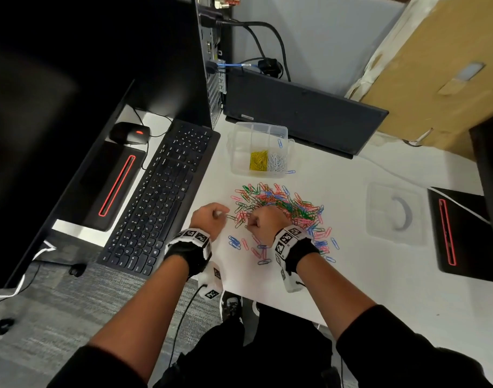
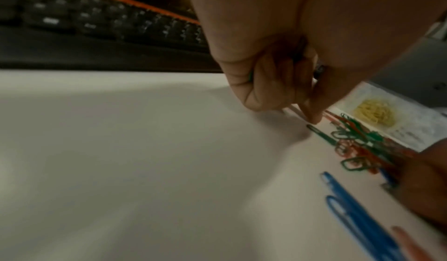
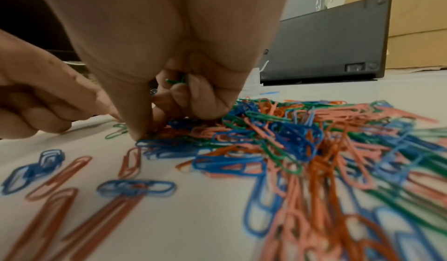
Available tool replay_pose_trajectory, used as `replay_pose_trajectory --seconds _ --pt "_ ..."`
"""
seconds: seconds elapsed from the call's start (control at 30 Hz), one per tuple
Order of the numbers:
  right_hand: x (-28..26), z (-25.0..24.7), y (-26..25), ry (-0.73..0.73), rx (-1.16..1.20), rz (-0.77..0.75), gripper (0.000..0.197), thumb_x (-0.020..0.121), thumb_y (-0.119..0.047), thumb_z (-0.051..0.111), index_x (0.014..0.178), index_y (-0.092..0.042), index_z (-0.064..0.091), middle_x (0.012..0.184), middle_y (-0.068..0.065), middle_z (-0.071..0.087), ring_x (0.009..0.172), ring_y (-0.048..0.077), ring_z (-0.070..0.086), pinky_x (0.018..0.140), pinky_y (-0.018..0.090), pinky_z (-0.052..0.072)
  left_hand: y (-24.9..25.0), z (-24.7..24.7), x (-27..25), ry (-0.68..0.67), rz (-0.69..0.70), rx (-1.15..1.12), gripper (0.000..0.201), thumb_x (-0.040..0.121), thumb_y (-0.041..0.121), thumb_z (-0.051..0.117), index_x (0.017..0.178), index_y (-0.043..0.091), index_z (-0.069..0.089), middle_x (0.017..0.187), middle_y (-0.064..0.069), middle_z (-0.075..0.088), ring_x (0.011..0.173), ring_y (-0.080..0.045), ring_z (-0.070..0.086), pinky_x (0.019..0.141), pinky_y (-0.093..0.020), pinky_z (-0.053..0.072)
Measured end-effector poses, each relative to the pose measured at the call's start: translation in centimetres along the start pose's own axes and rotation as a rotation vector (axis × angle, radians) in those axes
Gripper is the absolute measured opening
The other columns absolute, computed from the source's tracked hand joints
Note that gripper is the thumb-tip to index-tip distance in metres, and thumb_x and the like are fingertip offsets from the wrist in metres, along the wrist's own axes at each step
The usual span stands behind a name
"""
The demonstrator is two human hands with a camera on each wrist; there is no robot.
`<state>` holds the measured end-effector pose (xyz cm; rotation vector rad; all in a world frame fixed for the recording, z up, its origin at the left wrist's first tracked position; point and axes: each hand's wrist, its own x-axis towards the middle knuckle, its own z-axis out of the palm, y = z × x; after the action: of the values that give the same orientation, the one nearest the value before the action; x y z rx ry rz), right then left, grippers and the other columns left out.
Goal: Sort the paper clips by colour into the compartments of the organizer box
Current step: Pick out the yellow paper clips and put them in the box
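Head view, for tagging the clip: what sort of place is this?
Most likely an office desk: a black keyboard, a mouse and a desktop computer tower on a white table.

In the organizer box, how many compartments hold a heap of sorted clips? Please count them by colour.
Yellow clips: 1 compartment
White clips: 1 compartment
Total: 2 filled compartments in the organizer box

The keyboard (image 1: 158, 197) on the left has letters on its keys, like Q, W, E and R in one row. The wristbands (image 1: 288, 238) have black and white square codes, not words. The rest is too blurry to read.
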<state>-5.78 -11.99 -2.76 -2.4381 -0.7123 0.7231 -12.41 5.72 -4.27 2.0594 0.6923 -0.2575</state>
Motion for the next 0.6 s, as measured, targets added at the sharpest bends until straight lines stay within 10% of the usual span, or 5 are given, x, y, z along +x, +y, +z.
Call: replay_pose_trajectory --seconds 0.17,0.37,0.6 --pt "-0.3 -0.3 0.8 0.020 0.156 0.045 0.012 0.089 -0.020 0.068 0.079 -0.013 0.071 0.062 -0.008 0.061 0.059 0.008 0.056 0.070 0.031 0.055 0.1 -0.1 0.4 0.005 0.150 0.200 0.009 0.079 0.026 0.076 0.085 0.026 0.070 0.060 0.009 0.051 0.061 -0.010 0.050 0.065 -0.025 0.046" --pt "-1.8 -2.0 -0.1 -0.044 1.333 0.345 0.012 0.096 -0.012 0.059 0.095 -0.003 0.066 0.081 0.007 0.067 0.070 0.014 0.064 0.061 0.021 0.056 0.6 0.0 1.1 0.019 0.111 0.254 0.013 0.077 0.036 0.078 0.078 0.024 0.072 0.071 0.008 0.062 0.074 -0.013 0.058 0.073 -0.022 0.047" --pt "-1.1 -2.0 0.3 -0.055 1.900 0.530 0.021 0.096 -0.006 0.050 0.113 0.001 0.063 0.076 0.008 0.060 0.059 0.012 0.059 0.051 0.019 0.054 0.9 0.1 1.2 -0.012 0.022 0.195 0.019 0.093 0.033 0.057 0.088 0.015 0.062 0.083 0.000 0.061 0.080 -0.019 0.055 0.070 -0.024 0.039"
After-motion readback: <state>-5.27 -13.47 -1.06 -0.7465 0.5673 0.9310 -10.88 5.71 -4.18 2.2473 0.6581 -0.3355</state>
